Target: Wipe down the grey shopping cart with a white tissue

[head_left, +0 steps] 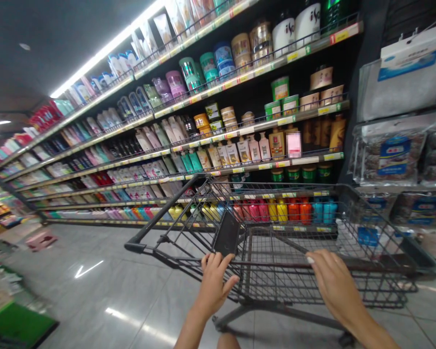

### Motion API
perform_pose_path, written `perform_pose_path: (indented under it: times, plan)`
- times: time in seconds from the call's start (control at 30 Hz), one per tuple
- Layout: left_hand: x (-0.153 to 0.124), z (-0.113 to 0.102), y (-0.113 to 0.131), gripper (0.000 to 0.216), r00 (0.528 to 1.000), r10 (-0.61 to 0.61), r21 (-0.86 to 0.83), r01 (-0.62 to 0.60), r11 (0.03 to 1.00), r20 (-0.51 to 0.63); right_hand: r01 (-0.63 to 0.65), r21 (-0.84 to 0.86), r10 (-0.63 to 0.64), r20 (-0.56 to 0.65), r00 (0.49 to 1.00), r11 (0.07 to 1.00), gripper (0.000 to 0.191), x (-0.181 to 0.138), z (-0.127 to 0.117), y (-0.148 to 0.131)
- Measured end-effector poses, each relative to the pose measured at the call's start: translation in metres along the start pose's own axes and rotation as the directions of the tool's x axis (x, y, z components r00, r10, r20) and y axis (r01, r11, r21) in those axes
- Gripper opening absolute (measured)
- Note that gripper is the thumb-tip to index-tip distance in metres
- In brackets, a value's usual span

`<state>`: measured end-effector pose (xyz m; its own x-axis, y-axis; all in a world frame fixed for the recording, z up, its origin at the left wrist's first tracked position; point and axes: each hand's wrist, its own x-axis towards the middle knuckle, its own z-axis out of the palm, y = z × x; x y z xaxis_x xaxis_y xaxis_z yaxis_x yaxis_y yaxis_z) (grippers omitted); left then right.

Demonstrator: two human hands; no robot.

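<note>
A dark wire shopping cart (283,291) stands sideways in front of me, its handle (135,247) toward the left. My left hand (215,281) has its fingers curled over the near top rail, close to the black child-seat flap (227,234), with the thumb held apart. Farther right on the same rail, my right hand (332,278) grips with its fingers bent over the far side; its fingertips are partly hidden. Through the mesh of the basket I see no goods lying inside.
Beyond the cart runs a long shelf unit (225,172) of bottles, jars and tubes. Bagged scouring pads (388,152) hang at the right. A pink stool-like item (41,241) sits on the grey tiled floor (141,286). A green display base (22,322) is at lower left.
</note>
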<state>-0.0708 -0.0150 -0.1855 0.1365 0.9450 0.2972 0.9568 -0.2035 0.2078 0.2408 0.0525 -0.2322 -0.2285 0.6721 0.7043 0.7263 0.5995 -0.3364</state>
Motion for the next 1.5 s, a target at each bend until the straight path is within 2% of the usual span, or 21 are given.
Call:
perform_pose_path:
  times: [0.1,0.4,0.5,0.63,0.73,0.87,1.07,1.2,1.33,1.5]
  plan:
    - [-0.001,0.004,0.009,0.046,1.0,0.0,-0.007,0.0,1.0,-0.015,0.004,0.035,-0.005,0.02,1.0,0.999,0.026,0.006,0.012,-0.023]
    - [0.006,0.005,0.041,0.042,0.999,-0.031,-0.029,0.032,0.999,0.012,-0.024,0.155,-0.005,0.185,0.983,0.988,0.023,0.037,0.041,-0.108]
    - [0.005,0.004,0.05,0.042,1.0,-0.009,-0.049,0.01,0.999,0.014,-0.016,0.164,-0.017,0.198,0.98,0.986,0.023,0.04,0.045,-0.121]
    - [0.003,0.004,0.055,0.049,0.997,0.073,0.013,-0.073,0.997,0.009,0.052,0.076,-0.062,0.14,0.988,0.996,0.026,0.032,0.041,-0.105]
    - [0.001,0.002,0.049,0.053,0.994,0.08,0.145,-0.069,0.987,-0.072,0.074,0.012,-0.075,0.095,0.993,0.997,0.028,0.023,0.031,-0.085]
    - [-0.006,-0.008,0.032,0.041,0.974,0.06,0.303,0.01,0.953,-0.22,0.082,-0.013,-0.082,0.053,0.995,0.997,0.028,0.016,0.019,-0.067]
    - [-0.016,-0.025,0.009,0.026,0.966,0.139,0.465,-0.023,0.885,-0.216,0.11,-0.038,-0.11,0.007,0.994,0.993,0.029,0.006,0.005,-0.043]
    - [-0.015,-0.025,0.014,0.024,0.973,0.176,0.467,-0.087,0.88,-0.149,0.068,-0.019,-0.068,0.016,0.998,0.998,0.028,0.0,-0.006,-0.027]
    - [-0.01,-0.017,0.025,0.018,0.956,0.199,0.412,-0.096,0.906,-0.216,-0.004,-0.004,0.004,0.045,0.999,1.0,0.028,-0.003,-0.013,-0.023]
    - [-0.007,-0.013,0.033,0.022,0.942,0.229,0.388,-0.12,0.914,-0.246,-0.009,0.015,0.008,0.044,0.999,1.0,0.026,-0.003,-0.012,-0.037]
